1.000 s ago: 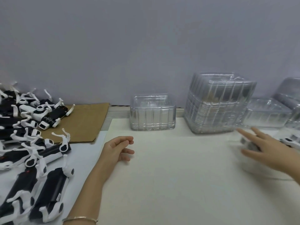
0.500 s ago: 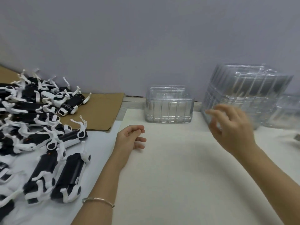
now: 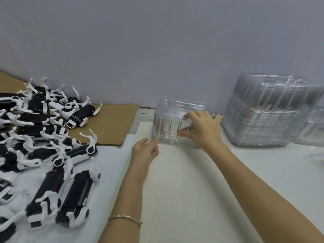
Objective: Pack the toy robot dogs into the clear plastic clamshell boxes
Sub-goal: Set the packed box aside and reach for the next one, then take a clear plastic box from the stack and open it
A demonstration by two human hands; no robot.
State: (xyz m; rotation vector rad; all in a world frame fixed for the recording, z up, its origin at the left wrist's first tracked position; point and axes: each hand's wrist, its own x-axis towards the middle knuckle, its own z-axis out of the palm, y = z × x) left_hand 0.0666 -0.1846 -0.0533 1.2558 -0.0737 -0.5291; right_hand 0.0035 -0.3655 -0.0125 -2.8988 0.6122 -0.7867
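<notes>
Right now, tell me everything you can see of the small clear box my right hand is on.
The small clear box is transparent, ribbed plastic, apparently empty, upright on the pale table by the wall, left of the tall box stack. The right hand grips its right front: fingers over the top edge, thumb on the front wall. The open left hand hovers near its lower left corner; contact unclear.

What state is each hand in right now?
Left hand: open, holding nothing.
Right hand: gripping the box, fingers over its top, thumb on its front.
</notes>
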